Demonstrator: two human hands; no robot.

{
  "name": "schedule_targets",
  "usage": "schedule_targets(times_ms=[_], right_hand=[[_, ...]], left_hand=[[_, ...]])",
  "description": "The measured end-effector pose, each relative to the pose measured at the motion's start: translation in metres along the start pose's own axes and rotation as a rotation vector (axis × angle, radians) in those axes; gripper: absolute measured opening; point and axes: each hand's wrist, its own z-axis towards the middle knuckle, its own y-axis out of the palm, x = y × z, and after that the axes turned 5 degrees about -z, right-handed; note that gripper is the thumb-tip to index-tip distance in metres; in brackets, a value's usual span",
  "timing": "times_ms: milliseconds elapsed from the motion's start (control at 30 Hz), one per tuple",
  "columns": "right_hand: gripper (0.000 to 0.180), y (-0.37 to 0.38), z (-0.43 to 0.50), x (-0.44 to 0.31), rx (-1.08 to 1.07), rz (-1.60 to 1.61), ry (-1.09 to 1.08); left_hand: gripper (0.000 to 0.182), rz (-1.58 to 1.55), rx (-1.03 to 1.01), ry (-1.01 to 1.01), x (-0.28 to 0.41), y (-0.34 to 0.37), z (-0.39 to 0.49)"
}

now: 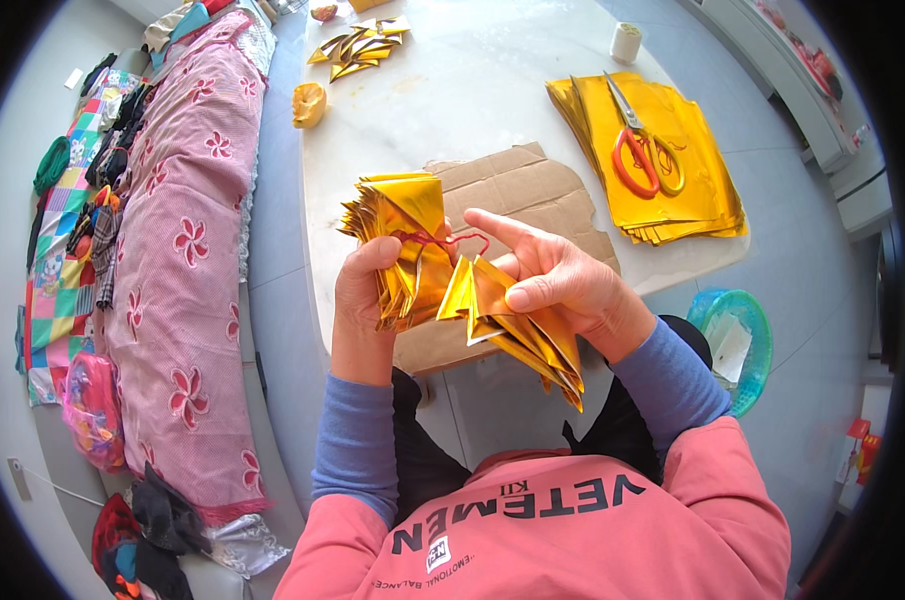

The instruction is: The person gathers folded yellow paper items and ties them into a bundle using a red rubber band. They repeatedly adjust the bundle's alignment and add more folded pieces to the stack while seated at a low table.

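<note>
My left hand (364,279) grips a thick bundle of folded gold foil paper (415,202), thumb on its near side. Red string (464,240) runs from the middle of that bundle towards my right hand (565,281). Between thumb and fingers, my right hand holds a second, smaller bunch of folded gold foil pieces (524,330), hanging down to the right, its index finger stretched out above the string. Both bunches are over a flat piece of brown cardboard (520,187) on the white table (452,97). The fingers behind each bunch are partly hidden.
Scissors with red and yellow handles (636,154) lie on a stack of gold foil sheets (692,180) at the right. A white thread spool (626,42), loose folded foil pieces (359,49) and a yellow-orange peel-like object (309,105) are farther back. A turquoise basket (760,345) stands on the floor.
</note>
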Motion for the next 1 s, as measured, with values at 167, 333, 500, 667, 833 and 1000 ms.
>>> schedule_targets(times_ms=[167,333,500,667,833,1000], right_hand=[[0.092,-0.002,0.003,-0.002,-0.117,-0.034,0.044],[0.079,-0.005,0.005,-0.001,-0.047,-0.105,0.053],[0.067,-0.009,0.006,-0.004,-0.010,-0.196,0.079],[0.054,-0.011,0.006,-0.003,0.034,-0.235,0.108],[0.043,-0.009,0.008,-0.001,0.005,-0.230,0.107],[0.039,-0.011,0.006,-0.003,0.075,-0.288,0.083]], left_hand=[[0.083,0.043,-0.060,0.006,-0.003,0.009,-0.001],[0.086,0.046,-0.078,0.013,-0.002,0.009,-0.001],[0.082,0.076,0.026,0.007,0.002,0.006,-0.004],[0.081,0.094,0.075,0.015,0.002,0.005,-0.001],[0.084,0.104,0.079,0.015,-0.001,0.009,0.000],[0.087,0.066,0.085,0.027,0.002,0.017,-0.001]])
